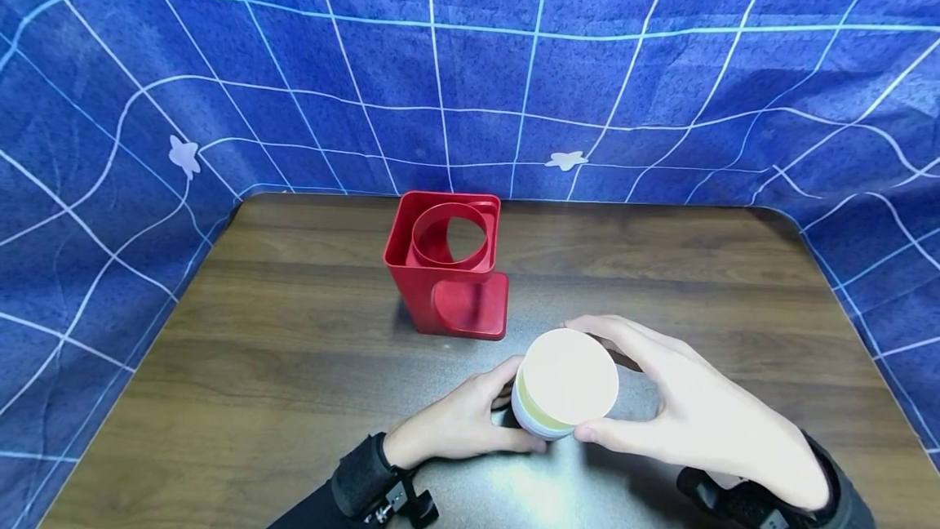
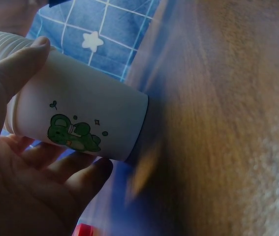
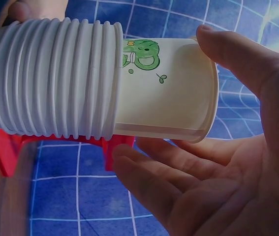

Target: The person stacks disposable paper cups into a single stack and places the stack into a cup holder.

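Note:
A stack of white paper cups [image 1: 565,382] sits over the near middle of the table, its flat round end facing up at me. Both hands hold it. My left hand [image 1: 499,415] grips it from the left, thumb on the near side. My right hand [image 1: 646,390] wraps it from the right, index finger over the far side and thumb at the front. The left wrist view shows a green cartoon print on the outer cup [image 2: 85,118], thumb above and fingers below. Ridged stacked rims [image 3: 60,83] show in the right wrist view, with the right hand [image 3: 218,147] round the end cup [image 3: 173,93].
A red cup holder [image 1: 448,268] with a round opening on top and a slot at its front base stands just beyond the hands. The dark wooden table [image 1: 279,349] is bordered by a blue grid-patterned cloth [image 1: 470,72] on three sides.

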{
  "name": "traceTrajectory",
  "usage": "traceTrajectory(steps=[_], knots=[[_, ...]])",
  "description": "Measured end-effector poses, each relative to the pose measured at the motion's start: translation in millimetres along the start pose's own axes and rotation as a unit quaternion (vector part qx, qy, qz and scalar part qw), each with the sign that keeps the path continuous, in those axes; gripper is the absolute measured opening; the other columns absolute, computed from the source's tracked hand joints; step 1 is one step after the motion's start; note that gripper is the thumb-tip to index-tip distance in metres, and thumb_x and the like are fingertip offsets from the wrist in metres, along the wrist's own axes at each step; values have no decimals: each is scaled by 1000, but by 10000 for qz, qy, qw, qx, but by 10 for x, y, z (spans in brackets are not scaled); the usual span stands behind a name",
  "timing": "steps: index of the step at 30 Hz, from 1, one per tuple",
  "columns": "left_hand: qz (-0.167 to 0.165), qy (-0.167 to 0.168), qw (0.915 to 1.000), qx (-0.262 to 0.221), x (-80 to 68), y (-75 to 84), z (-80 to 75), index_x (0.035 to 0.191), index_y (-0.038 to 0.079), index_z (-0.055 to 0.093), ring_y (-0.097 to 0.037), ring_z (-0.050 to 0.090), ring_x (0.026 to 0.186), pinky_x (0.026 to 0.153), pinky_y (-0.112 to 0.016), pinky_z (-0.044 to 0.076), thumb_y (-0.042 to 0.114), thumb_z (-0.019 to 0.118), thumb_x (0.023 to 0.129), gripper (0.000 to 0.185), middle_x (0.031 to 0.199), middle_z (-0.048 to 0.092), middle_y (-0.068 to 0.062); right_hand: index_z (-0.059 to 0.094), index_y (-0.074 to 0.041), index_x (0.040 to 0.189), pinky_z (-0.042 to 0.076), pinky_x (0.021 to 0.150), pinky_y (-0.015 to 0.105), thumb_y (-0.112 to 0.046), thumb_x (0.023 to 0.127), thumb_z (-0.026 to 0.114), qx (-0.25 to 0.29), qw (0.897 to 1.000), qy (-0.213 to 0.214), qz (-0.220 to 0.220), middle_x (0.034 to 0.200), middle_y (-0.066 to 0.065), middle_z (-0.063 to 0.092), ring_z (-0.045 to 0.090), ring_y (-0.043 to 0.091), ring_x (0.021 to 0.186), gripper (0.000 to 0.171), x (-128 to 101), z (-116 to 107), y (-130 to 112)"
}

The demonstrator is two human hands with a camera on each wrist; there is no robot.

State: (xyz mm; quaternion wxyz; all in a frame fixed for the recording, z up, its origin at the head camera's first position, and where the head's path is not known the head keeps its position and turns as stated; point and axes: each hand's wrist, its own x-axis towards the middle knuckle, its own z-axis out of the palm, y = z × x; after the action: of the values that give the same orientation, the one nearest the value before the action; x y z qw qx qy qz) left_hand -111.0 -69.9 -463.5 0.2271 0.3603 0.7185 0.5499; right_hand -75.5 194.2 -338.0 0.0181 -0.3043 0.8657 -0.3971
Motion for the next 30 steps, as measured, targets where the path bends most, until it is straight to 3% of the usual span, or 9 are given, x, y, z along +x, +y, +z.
traceTrajectory(steps=[16,30], knots=[[37,5,9999,115,-3,-7,4,153,24,38,-8,54,136,117,-30,44,23,86,86,83,147,56,5,52,-31,143,56,97,28,-47,82,86,-545,9983,-92,-165,132,-18,59,61,3,116,72,33,77,86],[-49,-6,10000,26,-6,10,-4,153,23,38,-8,57,131,113,-29,47,22,87,85,84,145,58,5,53,-37,140,58,96,34,-59,82,80,-701,9963,-364,327,129,-24,58,59,-1,116,67,52,117,110]])
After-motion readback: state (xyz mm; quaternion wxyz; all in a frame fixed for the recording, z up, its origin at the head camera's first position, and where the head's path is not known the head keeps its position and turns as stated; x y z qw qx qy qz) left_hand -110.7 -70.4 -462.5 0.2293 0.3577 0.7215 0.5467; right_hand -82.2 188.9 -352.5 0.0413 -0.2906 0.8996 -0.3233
